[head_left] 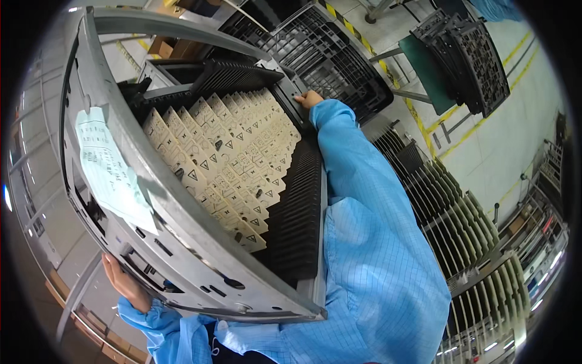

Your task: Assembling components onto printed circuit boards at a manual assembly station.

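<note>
A large grey metal magazine rack (182, 200) with black ribbed side walls is tilted close in front of me. Inside it, several tan printed circuit boards (233, 145) stand in the slots in a staggered row. My right hand (309, 99) grips the rack's far right edge, fingers curled over the metal. At the lower left, my left hand (126, 284) holds the rack's near panel from its outer side; part of its fingers is hidden by the panel. A pale green handwritten paper slip (112, 167) hangs on the rack's left face.
A black plastic pallet (327, 54) lies on the floor beyond the rack. Black trays (464, 67) lean on a green-topped stand (424, 76). More boards (448, 212) stand in rows to my right. Yellow-and-black tape (354, 33) marks the floor. Metal rails (79, 291) run along the left.
</note>
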`<act>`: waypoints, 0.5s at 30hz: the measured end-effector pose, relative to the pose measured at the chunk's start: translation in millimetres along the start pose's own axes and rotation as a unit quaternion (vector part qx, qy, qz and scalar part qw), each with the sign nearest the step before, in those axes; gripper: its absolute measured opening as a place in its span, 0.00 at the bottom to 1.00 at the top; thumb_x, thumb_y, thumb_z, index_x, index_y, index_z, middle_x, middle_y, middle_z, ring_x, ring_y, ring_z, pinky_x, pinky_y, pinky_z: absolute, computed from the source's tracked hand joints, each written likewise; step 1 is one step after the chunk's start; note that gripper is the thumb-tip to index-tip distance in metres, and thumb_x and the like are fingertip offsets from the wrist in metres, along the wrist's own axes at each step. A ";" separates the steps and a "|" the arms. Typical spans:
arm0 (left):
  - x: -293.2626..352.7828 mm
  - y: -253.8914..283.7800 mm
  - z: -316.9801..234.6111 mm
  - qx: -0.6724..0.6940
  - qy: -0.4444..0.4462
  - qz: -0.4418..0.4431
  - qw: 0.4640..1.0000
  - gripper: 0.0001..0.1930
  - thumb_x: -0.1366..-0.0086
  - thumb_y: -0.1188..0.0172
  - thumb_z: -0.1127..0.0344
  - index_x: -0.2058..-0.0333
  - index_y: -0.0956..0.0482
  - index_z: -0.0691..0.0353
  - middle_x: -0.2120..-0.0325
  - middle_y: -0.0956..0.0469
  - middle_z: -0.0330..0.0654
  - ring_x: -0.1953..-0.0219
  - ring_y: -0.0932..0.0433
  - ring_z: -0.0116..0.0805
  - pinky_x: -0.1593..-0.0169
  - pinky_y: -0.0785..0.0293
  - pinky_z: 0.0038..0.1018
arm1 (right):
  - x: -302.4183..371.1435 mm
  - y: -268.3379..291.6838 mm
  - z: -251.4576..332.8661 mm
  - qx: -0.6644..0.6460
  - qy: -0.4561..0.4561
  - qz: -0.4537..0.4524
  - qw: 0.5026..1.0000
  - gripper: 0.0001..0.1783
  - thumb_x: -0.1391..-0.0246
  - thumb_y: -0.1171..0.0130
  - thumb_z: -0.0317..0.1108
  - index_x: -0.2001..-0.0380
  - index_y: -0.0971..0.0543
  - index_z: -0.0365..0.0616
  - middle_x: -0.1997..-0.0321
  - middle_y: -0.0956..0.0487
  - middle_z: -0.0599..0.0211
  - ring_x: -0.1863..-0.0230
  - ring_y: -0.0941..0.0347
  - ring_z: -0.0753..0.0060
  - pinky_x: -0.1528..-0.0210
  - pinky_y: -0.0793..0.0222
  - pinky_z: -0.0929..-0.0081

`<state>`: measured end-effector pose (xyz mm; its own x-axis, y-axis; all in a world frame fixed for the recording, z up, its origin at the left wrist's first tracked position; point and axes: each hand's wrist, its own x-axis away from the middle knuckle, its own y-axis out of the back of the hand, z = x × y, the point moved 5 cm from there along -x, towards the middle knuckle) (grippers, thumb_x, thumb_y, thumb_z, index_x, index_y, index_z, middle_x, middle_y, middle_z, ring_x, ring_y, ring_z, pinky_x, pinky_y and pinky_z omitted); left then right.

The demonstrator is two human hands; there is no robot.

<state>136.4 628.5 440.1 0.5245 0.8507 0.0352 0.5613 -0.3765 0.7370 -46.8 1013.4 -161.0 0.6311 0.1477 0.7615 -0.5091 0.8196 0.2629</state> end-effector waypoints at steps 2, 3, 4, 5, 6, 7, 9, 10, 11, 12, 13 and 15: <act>6.8 -8.2 -10.4 -0.018 -0.031 -0.026 0.999 0.22 0.29 0.54 0.54 0.48 0.30 0.68 0.55 0.26 0.42 0.56 0.28 0.30 0.50 0.33 0.25 | -10.2 -5.7 -1.7 0.007 0.009 -0.001 1.000 0.28 0.47 0.41 0.54 0.59 0.19 0.37 0.60 0.19 0.51 0.56 0.23 0.54 0.52 0.31 0.62; -1.3 0.1 -5.5 -0.020 -0.006 0.003 1.000 0.27 0.30 0.51 0.55 0.41 0.38 0.70 0.45 0.32 0.46 0.45 0.32 0.35 0.42 0.38 0.27 | -17.3 -7.4 2.8 0.005 0.021 -0.004 1.000 0.27 0.47 0.40 0.53 0.60 0.19 0.36 0.60 0.19 0.50 0.56 0.23 0.53 0.52 0.31 0.62; -1.0 7.2 -1.3 -0.018 0.002 -0.010 1.000 0.27 0.30 0.51 0.55 0.41 0.38 0.70 0.45 0.32 0.46 0.45 0.32 0.35 0.42 0.38 0.27 | -21.7 -9.1 11.4 0.018 0.022 0.036 0.999 0.26 0.47 0.39 0.53 0.62 0.19 0.36 0.60 0.19 0.49 0.56 0.23 0.51 0.52 0.31 0.61; 2.6 9.7 2.2 0.001 0.014 0.005 1.000 0.26 0.30 0.51 0.55 0.42 0.36 0.70 0.47 0.30 0.45 0.47 0.31 0.34 0.44 0.36 0.26 | -21.4 -14.2 21.9 0.062 0.029 0.014 0.998 0.26 0.48 0.39 0.52 0.62 0.19 0.36 0.59 0.20 0.48 0.55 0.23 0.50 0.51 0.32 0.60; 2.7 2.8 0.2 0.024 0.020 0.030 0.999 0.25 0.29 0.52 0.56 0.43 0.35 0.70 0.49 0.29 0.45 0.50 0.29 0.33 0.46 0.34 0.25 | -32.4 -20.1 15.7 0.101 0.032 -0.018 0.994 0.26 0.48 0.39 0.52 0.62 0.19 0.35 0.58 0.20 0.48 0.55 0.24 0.49 0.51 0.32 0.60; -0.6 -7.1 -7.7 0.022 0.016 0.037 0.999 0.22 0.29 0.53 0.57 0.45 0.33 0.69 0.54 0.27 0.43 0.54 0.28 0.31 0.50 0.32 0.24 | -60.4 -29.8 -8.4 0.093 -0.025 0.009 0.995 0.27 0.48 0.39 0.52 0.60 0.20 0.36 0.56 0.21 0.47 0.52 0.25 0.47 0.49 0.32 0.59; -3.1 -7.5 -3.0 0.033 0.010 0.068 0.997 0.21 0.29 0.53 0.57 0.47 0.32 0.68 0.56 0.26 0.42 0.56 0.27 0.30 0.52 0.31 0.24 | -95.7 -41.0 -31.8 0.119 -0.027 0.005 0.993 0.28 0.47 0.40 0.53 0.59 0.20 0.36 0.54 0.21 0.47 0.51 0.26 0.47 0.48 0.33 0.59; 0.4 -3.2 4.7 0.055 0.032 0.099 0.993 0.23 0.29 0.52 0.56 0.46 0.32 0.70 0.54 0.27 0.44 0.54 0.27 0.32 0.50 0.32 0.25 | -109.3 -45.0 -38.7 0.141 -0.030 0.003 0.990 0.28 0.47 0.41 0.54 0.57 0.21 0.36 0.53 0.22 0.48 0.49 0.27 0.48 0.47 0.33 0.59; 10.2 -7.1 3.5 0.059 0.036 0.094 0.993 0.23 0.29 0.52 0.56 0.46 0.32 0.70 0.54 0.27 0.44 0.54 0.27 0.32 0.50 0.32 0.25 | -121.2 -43.9 -43.9 0.160 -0.037 -0.001 0.986 0.29 0.46 0.42 0.54 0.56 0.22 0.37 0.52 0.23 0.48 0.48 0.28 0.48 0.47 0.33 0.59; 18.2 -10.2 1.9 0.038 0.037 0.041 0.998 0.24 0.30 0.51 0.56 0.45 0.32 0.70 0.53 0.27 0.45 0.53 0.28 0.33 0.49 0.32 0.25 | -137.1 -43.9 -48.5 0.175 -0.044 -0.006 0.984 0.30 0.46 0.43 0.55 0.55 0.22 0.37 0.51 0.23 0.48 0.46 0.29 0.49 0.46 0.34 0.59; 24.4 -10.6 0.5 0.018 0.040 -0.012 0.999 0.25 0.30 0.51 0.55 0.45 0.33 0.71 0.52 0.27 0.46 0.52 0.28 0.33 0.47 0.32 0.26 | -148.9 -34.1 -45.1 0.191 -0.052 -0.012 0.980 0.30 0.45 0.44 0.56 0.54 0.23 0.37 0.49 0.24 0.48 0.44 0.30 0.49 0.45 0.34 0.59; 29.1 -12.5 -3.0 0.033 0.052 -0.045 0.997 0.26 0.31 0.50 0.54 0.44 0.33 0.72 0.50 0.28 0.48 0.50 0.28 0.35 0.45 0.33 0.27 | -174.5 -11.1 -32.8 0.247 -0.024 -0.009 0.969 0.27 0.44 0.44 0.54 0.55 0.21 0.40 0.50 0.23 0.52 0.45 0.29 0.49 0.46 0.33 0.60</act>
<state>142.7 659.1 433.9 0.4023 0.9145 0.0435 0.6454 -0.3170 0.6949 -132.1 996.7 -316.2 0.6210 0.1002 0.7773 -0.7234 0.4549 0.5193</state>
